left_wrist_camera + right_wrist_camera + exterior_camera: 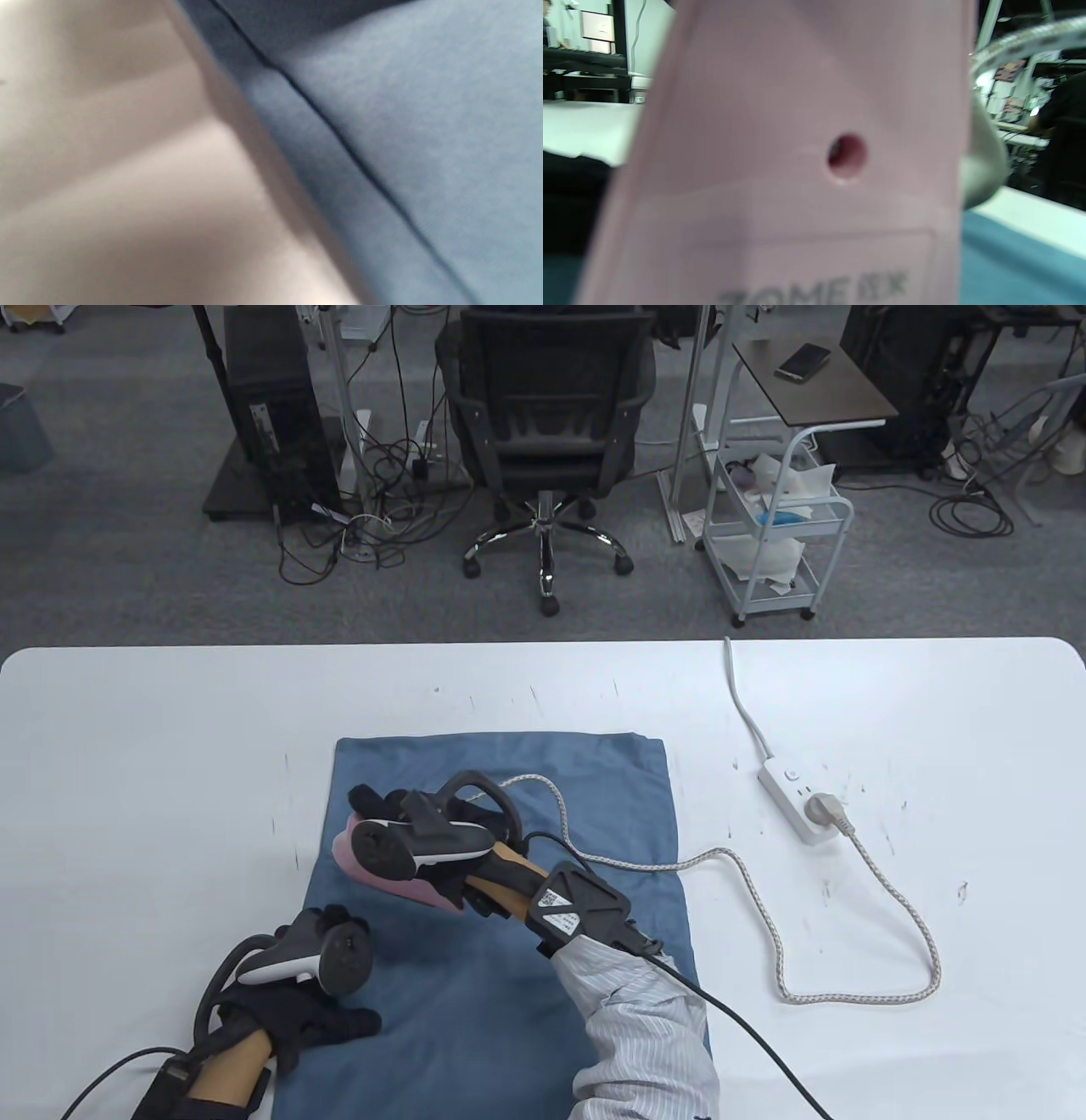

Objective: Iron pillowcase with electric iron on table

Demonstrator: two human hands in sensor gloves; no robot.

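The blue pillowcase lies flat on the white table; the right hand grips the pink iron near the cloth's left edge, fingers wrapped around its handle. The left hand rests on the near left part of the cloth, fingers seemingly spread flat. Advisable: hold the fabric taut, glide steadily, and keep the cord clear.
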